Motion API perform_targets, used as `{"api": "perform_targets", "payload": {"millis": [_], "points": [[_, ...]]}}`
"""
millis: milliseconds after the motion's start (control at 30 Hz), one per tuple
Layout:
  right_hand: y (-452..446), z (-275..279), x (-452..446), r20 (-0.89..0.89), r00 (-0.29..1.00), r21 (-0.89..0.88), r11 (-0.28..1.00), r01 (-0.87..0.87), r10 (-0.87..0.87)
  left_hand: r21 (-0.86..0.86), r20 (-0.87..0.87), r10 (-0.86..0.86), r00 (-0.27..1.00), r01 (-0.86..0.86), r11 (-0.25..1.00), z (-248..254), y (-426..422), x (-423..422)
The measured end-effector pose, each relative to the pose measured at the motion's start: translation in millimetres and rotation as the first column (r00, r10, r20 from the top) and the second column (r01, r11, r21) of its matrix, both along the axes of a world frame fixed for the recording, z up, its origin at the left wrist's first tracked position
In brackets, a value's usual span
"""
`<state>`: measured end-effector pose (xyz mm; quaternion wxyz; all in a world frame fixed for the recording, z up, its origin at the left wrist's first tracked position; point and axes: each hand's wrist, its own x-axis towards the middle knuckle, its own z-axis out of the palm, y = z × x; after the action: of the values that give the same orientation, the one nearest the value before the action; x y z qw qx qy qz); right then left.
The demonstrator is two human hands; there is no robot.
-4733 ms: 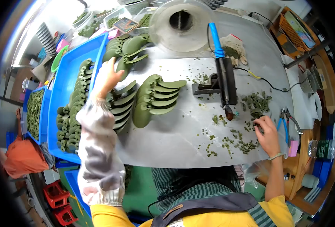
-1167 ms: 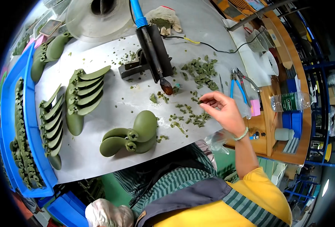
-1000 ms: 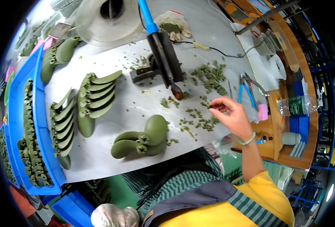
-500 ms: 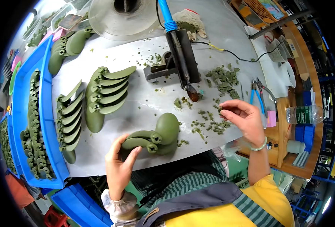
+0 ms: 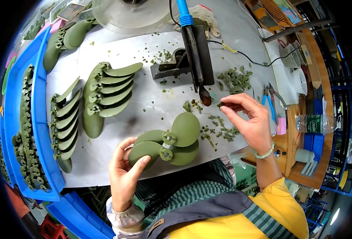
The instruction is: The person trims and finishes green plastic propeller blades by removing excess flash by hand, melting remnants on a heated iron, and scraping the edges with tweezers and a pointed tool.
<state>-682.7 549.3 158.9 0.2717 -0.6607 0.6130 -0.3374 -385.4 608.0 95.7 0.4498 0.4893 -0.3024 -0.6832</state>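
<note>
My left hand [image 5: 124,165] grips a pair of dark green two-bladed propellers [image 5: 184,129] by their left blades, thumb on the near one. One propeller lies behind the other, and their round slotted hubs face up. To the right, my right hand [image 5: 249,121] is closed in a pinch on a small green scrap [image 5: 220,105], mostly covered by the fingertips. Just left of that pinch hangs the brown tip of a soldering-iron-like tool [image 5: 205,96] with a blue handle, resting on a black stand [image 5: 205,55].
Stacked propellers [image 5: 112,89] lie left on the table, another row [image 5: 66,123] beside them. A blue tray [image 5: 44,131] holds more. Green offcuts [image 5: 235,79] are scattered right, near cutting pliers [image 5: 269,99]. A cable [image 5: 255,63] crosses the back; a glove [image 5: 205,18] lies there.
My left hand has raised and turned the propellers, so their hubs and blades show more fully. My right hand has moved left and slightly up with the scrap. The view has shifted a little.
</note>
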Motion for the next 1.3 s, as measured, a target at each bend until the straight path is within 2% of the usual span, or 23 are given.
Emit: {"api": "perform_targets", "payload": {"millis": [233, 333, 533, 733, 1300], "points": [[-5, 4, 11, -0.164, 0.986, -0.108, 0.994, -0.026, 0.008, -0.005, 0.006, 0.007, 1.000, -0.007, 1.000, -3, -2, -6], [-8, -1, 11, -0.298, 0.954, -0.164, 0.984, -0.076, 0.024, -0.014, 0.020, -0.006, 1.000, 0.006, 1.000, -2, -4, -8], [-13, -5, 21, -0.429, 0.903, -0.199, 0.972, -0.123, 0.026, -0.025, 0.023, 0.000, 1.000, 0.000, 1.000, -2, -3, -13], [-17, -8, 24, -0.500, 0.863, -0.203, 0.959, -0.200, 0.074, -0.004, 0.045, -0.015, 0.999, 0.015, 1.000, 3, -2, -18], [-21, -6, 29, -0.542, 0.837, -0.176, 0.965, -0.195, 0.070, 0.008, -0.024, -0.026, 0.999, 0.026, 1.000, -5, -6, -27]]}}
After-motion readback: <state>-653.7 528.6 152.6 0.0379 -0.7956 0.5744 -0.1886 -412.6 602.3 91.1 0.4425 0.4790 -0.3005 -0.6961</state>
